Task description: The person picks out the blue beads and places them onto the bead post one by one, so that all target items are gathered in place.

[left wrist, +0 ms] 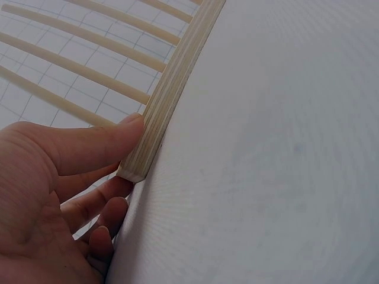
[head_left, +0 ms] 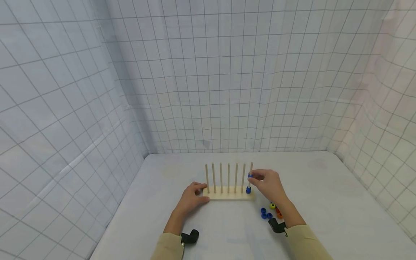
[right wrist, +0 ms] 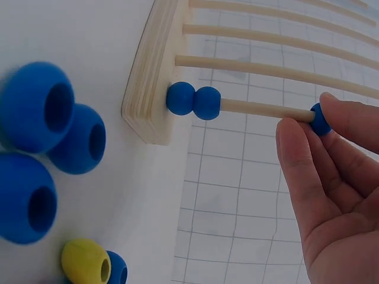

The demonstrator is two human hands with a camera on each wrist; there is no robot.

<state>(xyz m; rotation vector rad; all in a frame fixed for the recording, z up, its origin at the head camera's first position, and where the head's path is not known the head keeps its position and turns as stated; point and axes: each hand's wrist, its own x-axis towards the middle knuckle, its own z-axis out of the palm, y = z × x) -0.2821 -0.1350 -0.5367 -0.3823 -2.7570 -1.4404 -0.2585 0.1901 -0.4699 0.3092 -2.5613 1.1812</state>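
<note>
Seven-dowel wooden peg rack point(head_left: 227, 196), upright on white tabletop point(head_left: 224, 227)
Right hand point(head_left: 269, 185): pinching blue bead point(right wrist: 320, 121) around rightmost dowel point(right wrist: 263, 110), above two stacked blue beads point(right wrist: 204, 102); left hand point(head_left: 190, 199): gripping rack's left end

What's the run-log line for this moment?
left hand: grips left end of wooden base | right hand: pinches blue bead on rightmost peg | below it: two blue beads | table: loose beads

Pale yellow sleeves point(head_left: 307, 241), black wrist cameras point(head_left: 192, 237)
</note>
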